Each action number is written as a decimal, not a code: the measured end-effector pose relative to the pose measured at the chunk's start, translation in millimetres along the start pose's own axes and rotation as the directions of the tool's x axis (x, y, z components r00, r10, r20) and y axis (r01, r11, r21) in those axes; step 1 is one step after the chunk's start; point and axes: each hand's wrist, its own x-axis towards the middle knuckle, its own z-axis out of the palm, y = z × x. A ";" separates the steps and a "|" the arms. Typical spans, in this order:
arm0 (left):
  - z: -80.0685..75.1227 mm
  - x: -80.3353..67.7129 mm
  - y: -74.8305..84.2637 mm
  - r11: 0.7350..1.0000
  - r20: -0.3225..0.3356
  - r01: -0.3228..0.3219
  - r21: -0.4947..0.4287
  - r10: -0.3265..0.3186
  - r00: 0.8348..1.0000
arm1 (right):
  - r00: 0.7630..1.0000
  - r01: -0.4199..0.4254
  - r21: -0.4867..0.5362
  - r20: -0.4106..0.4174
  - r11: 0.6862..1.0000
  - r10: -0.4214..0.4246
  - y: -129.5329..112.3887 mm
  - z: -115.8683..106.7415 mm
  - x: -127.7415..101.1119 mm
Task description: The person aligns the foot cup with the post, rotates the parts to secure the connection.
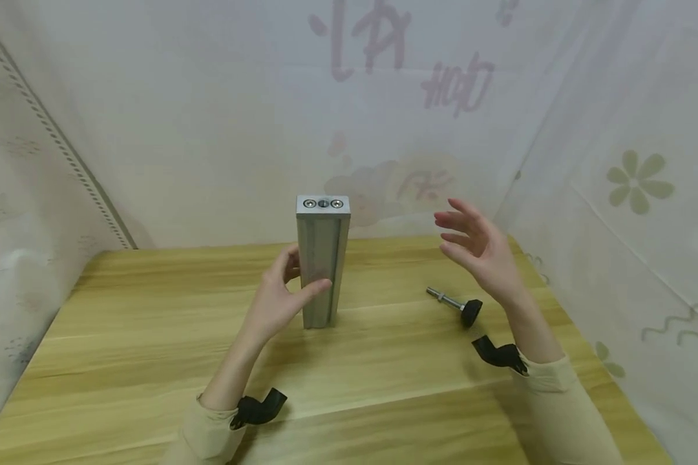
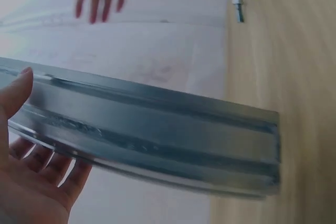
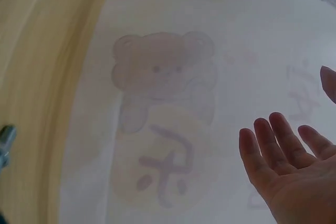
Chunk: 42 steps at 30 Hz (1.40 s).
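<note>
An aluminium extrusion profile stands upright on the wooden table in the head view. Its top bears an end plate with two screws either side of a central hole. My left hand grips the profile from the left, thumb across its near face and fingers behind; the left wrist view shows the grooved side of the profile. My right hand hovers to the right with fingers loosely spread, holding nothing. Below it on the table lies a leveling foot with a threaded stud, a nut and a black base.
The wooden table has a pale printed curtain hanging behind it and on both sides. Black wrist mounts sit at the cuffs of both sleeves.
</note>
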 end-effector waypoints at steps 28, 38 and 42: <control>0.5 3.4 26.1 0.982 -0.050 -0.107 -0.154 0.100 0.994 | 0.853 -0.362 -0.540 0.138 0.760 0.504 79.9 -55.4 -96.4; 4.2 1.5 27.2 0.983 -0.047 -0.108 -0.151 0.102 0.994 | 0.833 -0.381 -0.543 0.149 0.748 0.533 92.3 -57.8 -107.1; 5.3 1.2 26.6 0.983 -0.044 -0.099 -0.155 0.093 0.995 | 0.830 -0.377 -0.567 0.144 0.732 0.539 93.4 -57.6 -108.3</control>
